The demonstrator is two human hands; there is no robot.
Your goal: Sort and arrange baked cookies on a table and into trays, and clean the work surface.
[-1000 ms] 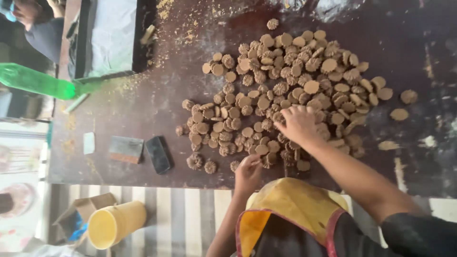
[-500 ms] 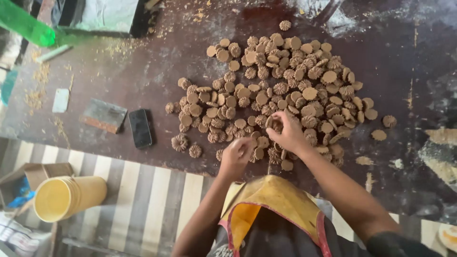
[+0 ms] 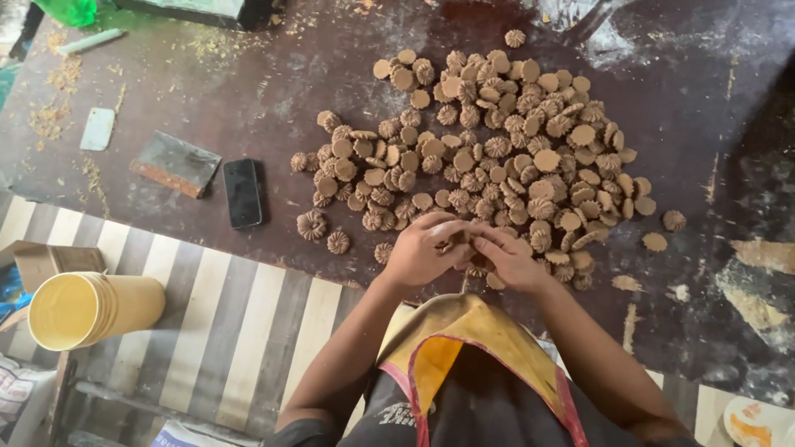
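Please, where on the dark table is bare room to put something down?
Bare: table left of the biscuit pile, above the phone; also far right, past the pile. Crowded: around both hands, at the pile's near edge.

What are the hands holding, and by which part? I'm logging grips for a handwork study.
Left hand and right hand meet over one small brown piece; the gripped part is hidden.

Bare-armed person in a dark top and yellow apron

A yellow apron (image 3: 489, 339) with a peaked bib, edged in red piping and folded to a brighter orange-yellow panel near its middle, is being worn over a dark, short-sleeved top (image 3: 489, 406), on which a small pale print is being shown at the chest. Both forearms are being left uncovered, and nothing is being worn on the left hand (image 3: 422, 248) or the right hand (image 3: 509, 257).
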